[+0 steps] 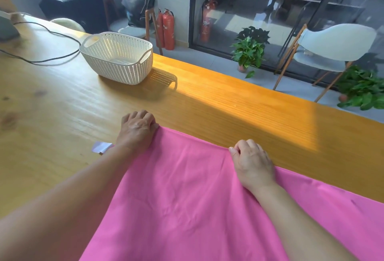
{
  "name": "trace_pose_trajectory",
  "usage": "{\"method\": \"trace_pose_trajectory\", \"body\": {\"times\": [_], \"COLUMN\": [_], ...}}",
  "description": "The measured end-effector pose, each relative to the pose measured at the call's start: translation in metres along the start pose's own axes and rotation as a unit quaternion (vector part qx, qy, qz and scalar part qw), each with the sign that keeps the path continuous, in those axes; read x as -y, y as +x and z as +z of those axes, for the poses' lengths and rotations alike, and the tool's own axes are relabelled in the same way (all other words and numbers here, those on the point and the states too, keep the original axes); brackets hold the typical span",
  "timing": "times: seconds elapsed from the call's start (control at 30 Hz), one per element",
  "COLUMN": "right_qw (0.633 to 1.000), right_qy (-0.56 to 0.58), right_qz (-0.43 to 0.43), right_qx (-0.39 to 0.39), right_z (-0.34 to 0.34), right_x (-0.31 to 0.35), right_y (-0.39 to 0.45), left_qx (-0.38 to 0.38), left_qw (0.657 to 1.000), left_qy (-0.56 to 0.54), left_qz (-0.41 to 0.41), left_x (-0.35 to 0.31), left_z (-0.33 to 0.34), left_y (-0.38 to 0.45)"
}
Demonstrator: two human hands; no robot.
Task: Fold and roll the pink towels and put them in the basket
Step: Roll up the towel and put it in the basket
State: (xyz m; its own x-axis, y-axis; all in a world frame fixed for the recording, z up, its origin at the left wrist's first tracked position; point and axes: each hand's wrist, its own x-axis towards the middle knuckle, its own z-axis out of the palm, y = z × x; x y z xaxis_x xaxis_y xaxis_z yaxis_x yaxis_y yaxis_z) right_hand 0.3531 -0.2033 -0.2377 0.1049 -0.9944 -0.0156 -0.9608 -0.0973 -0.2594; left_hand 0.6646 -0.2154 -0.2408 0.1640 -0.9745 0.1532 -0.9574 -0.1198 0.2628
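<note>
A large pink towel (182,194) lies spread on the wooden table (62,105) in front of me. My left hand (137,129) grips its far left corner with curled fingers. My right hand (251,161) pinches the far edge further right, fingers curled round the hem. A white woven-look plastic basket (118,57) stands empty at the back of the table, well beyond my left hand. The towel's near part runs out of view at the bottom.
A small white label or paper scrap (100,147) lies beside my left wrist. A black cable (52,57) loops across the table's back left. Past the far table edge are chairs (332,46), potted plants (249,50) and fire extinguishers (168,30).
</note>
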Motion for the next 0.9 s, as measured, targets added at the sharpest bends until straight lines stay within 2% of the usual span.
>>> {"method": "trace_pose_trajectory", "body": {"times": [0.07,0.13,0.2,0.27,0.33,0.4,0.47,0.53,0.6,0.63,0.73,0.83,0.9], "right_qw": [1.000,0.997,0.991,0.980,0.973,0.967,0.964,0.969,0.975,0.977,0.978,0.980,0.969], "right_qy": [-0.022,-0.054,-0.034,0.014,0.047,0.055,0.035,0.000,-0.033,-0.042,-0.050,-0.028,0.009], "right_qz": [0.013,0.010,-0.036,-0.117,-0.203,-0.249,-0.245,-0.222,-0.192,-0.181,-0.161,-0.165,-0.228], "right_qx": [-0.002,-0.045,-0.126,-0.158,-0.100,0.017,0.101,0.112,0.104,0.106,0.122,0.112,0.095], "right_z": [-0.002,-0.007,-0.012,-0.010,0.002,0.017,0.025,0.026,0.022,0.020,0.017,0.017,0.019], "right_x": [0.002,0.007,0.021,0.045,0.069,0.082,0.076,0.061,0.051,0.048,0.047,0.056,0.074], "right_y": [-0.001,-0.003,-0.012,-0.027,-0.043,-0.055,-0.052,-0.040,-0.027,-0.023,-0.019,-0.024,-0.031], "left_qx": [0.005,-0.029,-0.103,-0.154,-0.134,-0.049,0.039,0.098,0.123,0.119,0.030,0.046,0.047], "left_qw": [1.000,0.999,0.995,0.986,0.985,0.993,0.995,0.991,0.988,0.989,0.999,0.999,0.997], "left_qy": [0.013,0.019,0.012,-0.012,-0.047,-0.065,-0.029,0.008,0.018,0.013,-0.027,-0.020,-0.059], "left_qz": [-0.016,-0.025,0.008,0.057,0.096,0.090,0.082,0.089,0.096,0.088,0.030,0.015,0.002], "left_x": [0.000,-0.005,-0.018,-0.038,-0.051,-0.051,-0.041,-0.029,-0.022,-0.020,-0.012,-0.005,-0.004], "left_z": [0.000,-0.002,-0.004,-0.004,0.001,0.007,0.010,0.013,0.013,0.011,0.002,0.002,0.006], "left_y": [0.000,-0.006,-0.017,-0.034,-0.048,-0.058,-0.060,-0.057,-0.050,-0.047,-0.049,-0.065,-0.067]}}
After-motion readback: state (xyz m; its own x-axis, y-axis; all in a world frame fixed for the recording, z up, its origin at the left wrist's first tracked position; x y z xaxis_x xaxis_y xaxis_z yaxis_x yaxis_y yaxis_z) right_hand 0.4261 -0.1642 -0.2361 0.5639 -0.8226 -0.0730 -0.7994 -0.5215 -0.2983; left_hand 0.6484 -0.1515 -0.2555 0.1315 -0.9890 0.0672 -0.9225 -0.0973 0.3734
